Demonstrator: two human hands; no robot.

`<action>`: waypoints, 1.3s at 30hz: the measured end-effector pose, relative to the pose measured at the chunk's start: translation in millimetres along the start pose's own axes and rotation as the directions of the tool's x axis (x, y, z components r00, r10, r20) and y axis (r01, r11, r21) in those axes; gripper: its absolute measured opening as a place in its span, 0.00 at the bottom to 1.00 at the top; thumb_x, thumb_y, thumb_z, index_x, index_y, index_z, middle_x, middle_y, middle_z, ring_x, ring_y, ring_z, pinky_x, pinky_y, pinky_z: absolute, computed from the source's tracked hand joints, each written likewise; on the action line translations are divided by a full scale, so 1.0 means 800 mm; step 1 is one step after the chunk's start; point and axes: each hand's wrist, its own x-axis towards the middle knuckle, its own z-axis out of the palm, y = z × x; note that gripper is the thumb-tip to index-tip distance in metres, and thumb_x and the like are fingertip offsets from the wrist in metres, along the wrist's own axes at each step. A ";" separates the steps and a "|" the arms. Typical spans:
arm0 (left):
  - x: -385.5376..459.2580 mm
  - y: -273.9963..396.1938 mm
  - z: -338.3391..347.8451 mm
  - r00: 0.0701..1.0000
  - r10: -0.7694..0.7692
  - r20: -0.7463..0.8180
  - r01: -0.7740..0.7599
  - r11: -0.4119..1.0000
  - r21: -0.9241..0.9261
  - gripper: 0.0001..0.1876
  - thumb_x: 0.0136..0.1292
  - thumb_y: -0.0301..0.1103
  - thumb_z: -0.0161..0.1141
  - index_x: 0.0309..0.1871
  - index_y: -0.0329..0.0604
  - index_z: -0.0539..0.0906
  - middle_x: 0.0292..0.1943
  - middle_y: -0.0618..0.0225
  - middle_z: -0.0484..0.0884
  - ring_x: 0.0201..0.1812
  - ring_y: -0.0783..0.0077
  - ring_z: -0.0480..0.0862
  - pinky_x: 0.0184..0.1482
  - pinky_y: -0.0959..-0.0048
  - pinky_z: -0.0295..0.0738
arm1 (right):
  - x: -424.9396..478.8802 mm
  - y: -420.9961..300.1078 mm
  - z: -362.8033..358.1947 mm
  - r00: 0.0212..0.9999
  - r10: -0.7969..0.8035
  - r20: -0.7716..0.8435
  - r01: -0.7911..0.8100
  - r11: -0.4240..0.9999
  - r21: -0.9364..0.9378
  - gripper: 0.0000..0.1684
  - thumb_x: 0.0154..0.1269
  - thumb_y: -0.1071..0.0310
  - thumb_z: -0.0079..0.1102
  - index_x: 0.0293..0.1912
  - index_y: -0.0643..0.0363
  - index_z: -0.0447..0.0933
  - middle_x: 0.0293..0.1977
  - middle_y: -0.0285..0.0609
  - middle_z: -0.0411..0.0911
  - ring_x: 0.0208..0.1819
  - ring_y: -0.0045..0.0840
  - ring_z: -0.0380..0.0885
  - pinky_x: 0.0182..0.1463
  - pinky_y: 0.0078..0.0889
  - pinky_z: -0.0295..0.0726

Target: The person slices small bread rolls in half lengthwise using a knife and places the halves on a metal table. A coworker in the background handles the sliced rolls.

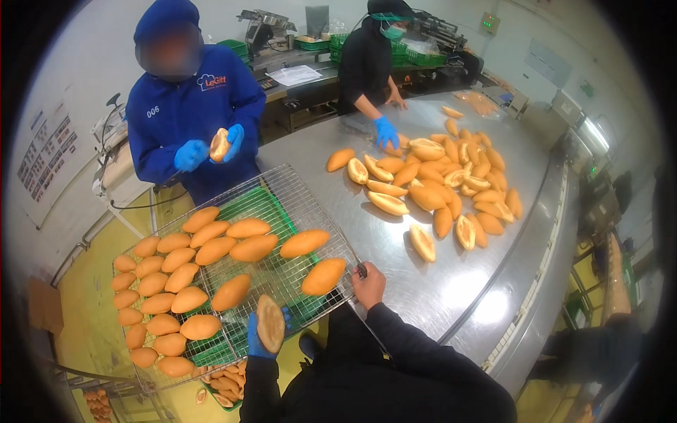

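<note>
My left hand [259,338], in a blue glove, holds an oval bread roll [271,323] with its flat brownish side up, over the near edge of a wire rack [296,185]. My bare right hand [369,285] is closed around the black handle of a knife [363,270] at the rack's right corner; its thin blade seems to point away from me along the rack's side. Rows of golden bread rolls [213,250] lie on the rack, rounded sides up. Under the wires shows a green crate [280,211].
A steel table [338,217] on the right bears a heap of rolls [428,195], several with pale cut faces. Two co-workers stand beyond: one in a blue jacket [195,116] holding a roll, another in black [365,63] reaching to the heap. A crate of bread pieces [227,386] sits low.
</note>
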 end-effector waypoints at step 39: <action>0.004 -0.004 -0.021 0.999 0.020 0.044 -0.018 0.999 -0.040 0.38 0.69 0.67 0.46 0.74 0.51 0.63 0.58 0.54 0.77 0.52 0.57 0.80 0.49 0.59 0.80 | -0.001 0.001 0.002 1.000 0.015 -0.025 -0.013 0.998 0.066 0.03 0.55 0.72 0.63 0.30 0.58 0.78 0.24 0.46 0.79 0.27 0.39 0.81 0.33 0.36 0.76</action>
